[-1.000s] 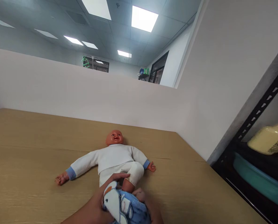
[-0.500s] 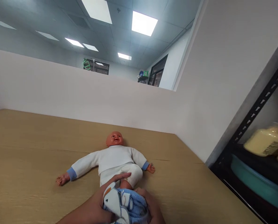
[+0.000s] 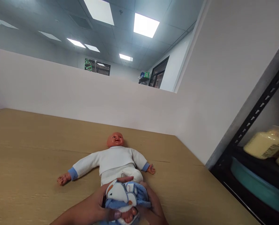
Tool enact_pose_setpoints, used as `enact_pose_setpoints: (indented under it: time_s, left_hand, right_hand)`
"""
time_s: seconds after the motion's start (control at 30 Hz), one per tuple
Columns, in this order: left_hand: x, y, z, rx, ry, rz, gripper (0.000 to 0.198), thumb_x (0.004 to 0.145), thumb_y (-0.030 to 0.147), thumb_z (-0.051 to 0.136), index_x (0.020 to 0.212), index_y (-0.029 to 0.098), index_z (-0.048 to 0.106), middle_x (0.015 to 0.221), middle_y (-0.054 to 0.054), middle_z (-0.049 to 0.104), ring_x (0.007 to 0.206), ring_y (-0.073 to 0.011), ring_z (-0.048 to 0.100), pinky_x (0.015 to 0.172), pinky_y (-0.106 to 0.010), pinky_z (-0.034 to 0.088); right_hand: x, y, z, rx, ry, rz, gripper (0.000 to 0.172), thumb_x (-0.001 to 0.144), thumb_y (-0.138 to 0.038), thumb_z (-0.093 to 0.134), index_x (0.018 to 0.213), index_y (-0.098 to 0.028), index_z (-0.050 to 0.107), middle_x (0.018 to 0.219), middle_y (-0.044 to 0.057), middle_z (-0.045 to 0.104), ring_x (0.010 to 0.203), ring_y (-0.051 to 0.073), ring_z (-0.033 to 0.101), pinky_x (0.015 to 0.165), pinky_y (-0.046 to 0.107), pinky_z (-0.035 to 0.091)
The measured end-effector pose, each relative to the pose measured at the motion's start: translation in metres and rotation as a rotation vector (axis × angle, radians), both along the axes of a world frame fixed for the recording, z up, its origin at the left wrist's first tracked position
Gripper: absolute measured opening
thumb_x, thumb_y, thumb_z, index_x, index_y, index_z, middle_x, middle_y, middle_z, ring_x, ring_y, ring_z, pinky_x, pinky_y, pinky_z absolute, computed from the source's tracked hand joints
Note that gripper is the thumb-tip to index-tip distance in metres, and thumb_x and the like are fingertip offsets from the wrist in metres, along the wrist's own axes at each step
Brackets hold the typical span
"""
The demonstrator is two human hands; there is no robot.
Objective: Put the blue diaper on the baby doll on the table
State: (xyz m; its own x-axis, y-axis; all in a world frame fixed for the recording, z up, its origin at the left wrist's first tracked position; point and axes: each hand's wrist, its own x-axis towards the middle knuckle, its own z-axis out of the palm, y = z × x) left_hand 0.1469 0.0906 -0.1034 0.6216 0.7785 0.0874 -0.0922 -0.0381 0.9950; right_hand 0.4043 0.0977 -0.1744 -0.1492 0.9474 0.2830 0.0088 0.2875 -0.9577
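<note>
A baby doll (image 3: 117, 160) lies on its back on the wooden table (image 3: 36, 143), arms spread, in a white top with blue cuffs and white bottoms. Around its lower leg is a blue doll garment (image 3: 143, 193) with a white bird-shaped patch. The doll's toes (image 3: 127, 215) show at the garment's near opening. My left hand (image 3: 98, 204) grips the garment's left side, with the thumb beside the toes. From the right, my right hand (image 3: 154, 203) is closed on the cloth; some of its fingers are hidden.
A low white partition (image 3: 83, 97) runs along the table's far edge, meeting a white wall on the right. Beyond the right edge stands a black shelf rack (image 3: 249, 122) with a teal basin (image 3: 259, 187) and wrapped cream-coloured packages (image 3: 262, 145).
The garment has shifted on the doll's leg, and the toes now show at its near opening. The bare lower leg above it is now covered. Both hands keep hold of the cloth.
</note>
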Motion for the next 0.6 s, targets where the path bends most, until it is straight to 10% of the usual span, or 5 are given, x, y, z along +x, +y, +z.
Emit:
enact_pose_setpoints:
  time_s: [0.27, 0.6]
  left_hand:
    - [-0.005, -0.005, 0.007, 0.045, 0.088, 0.087, 0.074, 0.082, 0.087, 0.070, 0.117, 0.022, 0.079, 0.122, -0.009, 0.077, 0.120, -0.0385, 0.064, 0.123, -0.054, 0.038]
    - [0.002, -0.006, 0.007, 0.010, 0.030, 0.120, 0.069, 0.088, 0.079, 0.070, 0.124, 0.021, 0.079, 0.125, -0.008, 0.077, 0.127, -0.0399, 0.061, 0.120, -0.048, 0.042]
  right_hand:
    - [-0.020, -0.002, -0.021, 0.241, -0.160, -0.278, 0.051, 0.088, -0.044, 0.080, 0.133, -0.024, 0.069, 0.121, 0.014, 0.076, 0.112, 0.034, 0.074, 0.092, 0.040, 0.066]
    - [-0.033, 0.008, 0.009, 0.549, -0.247, -0.311, 0.019, 0.094, -0.038, 0.068, 0.107, -0.023, 0.072, 0.122, 0.013, 0.066, 0.112, 0.031, 0.069, 0.093, 0.042, 0.062]
